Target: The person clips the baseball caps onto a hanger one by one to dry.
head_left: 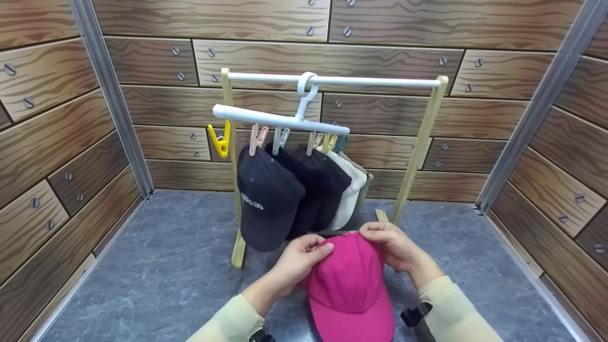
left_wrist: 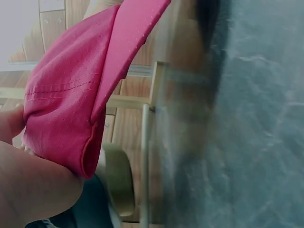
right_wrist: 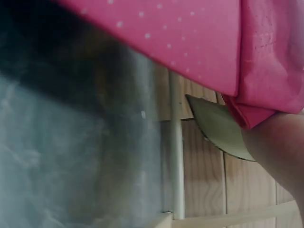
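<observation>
A bright pink cap [head_left: 349, 280] is held between both hands, its brim pointing down toward me. My left hand [head_left: 301, 261] pinches the cap's left side near the crown, thumb on top. On the other side my right hand [head_left: 396, 244] grips the crown's upper right edge. The left wrist view shows the pink cap [left_wrist: 71, 95] from its side, with the left hand [left_wrist: 33, 185] at its back edge. In the right wrist view the cap's dotted brim underside [right_wrist: 175, 38] fills the top, and part of the right hand [right_wrist: 280, 147] shows.
Beyond the hands stands a wooden rack [head_left: 422, 142] with a white bar [head_left: 380, 81]. A white hanger [head_left: 280, 118] hangs from it, carrying dark caps [head_left: 270, 199], a white cap [head_left: 349, 190] and an olive one on clothespins [head_left: 281, 141]. A yellow clip [head_left: 219, 142] sits at the left post.
</observation>
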A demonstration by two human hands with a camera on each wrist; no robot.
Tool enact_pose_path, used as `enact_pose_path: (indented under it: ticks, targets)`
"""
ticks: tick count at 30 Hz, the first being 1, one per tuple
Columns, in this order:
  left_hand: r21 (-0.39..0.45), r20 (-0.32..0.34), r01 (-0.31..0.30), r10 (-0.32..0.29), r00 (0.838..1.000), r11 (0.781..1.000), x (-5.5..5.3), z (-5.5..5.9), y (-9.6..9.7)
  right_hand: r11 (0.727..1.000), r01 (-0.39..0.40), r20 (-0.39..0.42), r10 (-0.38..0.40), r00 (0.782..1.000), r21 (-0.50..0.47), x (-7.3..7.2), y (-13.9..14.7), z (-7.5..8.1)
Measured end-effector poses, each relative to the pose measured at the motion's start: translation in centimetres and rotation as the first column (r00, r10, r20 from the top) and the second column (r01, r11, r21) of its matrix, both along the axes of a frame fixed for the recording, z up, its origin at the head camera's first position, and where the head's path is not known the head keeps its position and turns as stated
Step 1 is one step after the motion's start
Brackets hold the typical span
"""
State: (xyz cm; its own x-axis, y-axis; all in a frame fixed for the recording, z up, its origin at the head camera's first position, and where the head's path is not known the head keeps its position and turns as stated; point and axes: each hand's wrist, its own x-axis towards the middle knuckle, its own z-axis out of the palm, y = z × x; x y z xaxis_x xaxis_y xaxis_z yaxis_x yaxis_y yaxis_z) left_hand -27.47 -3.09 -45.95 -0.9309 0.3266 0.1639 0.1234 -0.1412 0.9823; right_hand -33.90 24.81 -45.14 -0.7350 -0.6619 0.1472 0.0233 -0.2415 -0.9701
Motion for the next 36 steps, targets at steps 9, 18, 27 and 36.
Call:
enact_pose_path:
  ticks: [9, 18, 27, 36]
  targets:
    - [-0.013, -0.029, 0.017, -0.017, 0.999, 1.000, -0.1, 2.0, -0.5, 1.000, 0.019, -0.035, -0.018, 0.999, 0.016, 0.1, 0.0, 2.1]
    - [-0.047, -0.102, -0.014, 0.009, 0.995, 0.999, 0.1, 4.0, -1.0, 1.000, 0.006, -0.082, -0.006, 0.997, -0.003, 0.4, -0.5, 3.9]
    - [-0.042, -0.139, 0.007, -0.012, 0.990, 0.999, 0.5, 6.7, -1.1, 0.998, 0.053, -0.129, -0.054, 0.990, -0.016, 1.2, -0.8, 6.9]
    - [-0.055, -0.174, 0.004, -0.013, 0.985, 0.998, 0.8, 9.2, -1.9, 0.999, 0.039, -0.171, -0.041, 0.984, -0.014, 1.8, -1.3, 9.6]
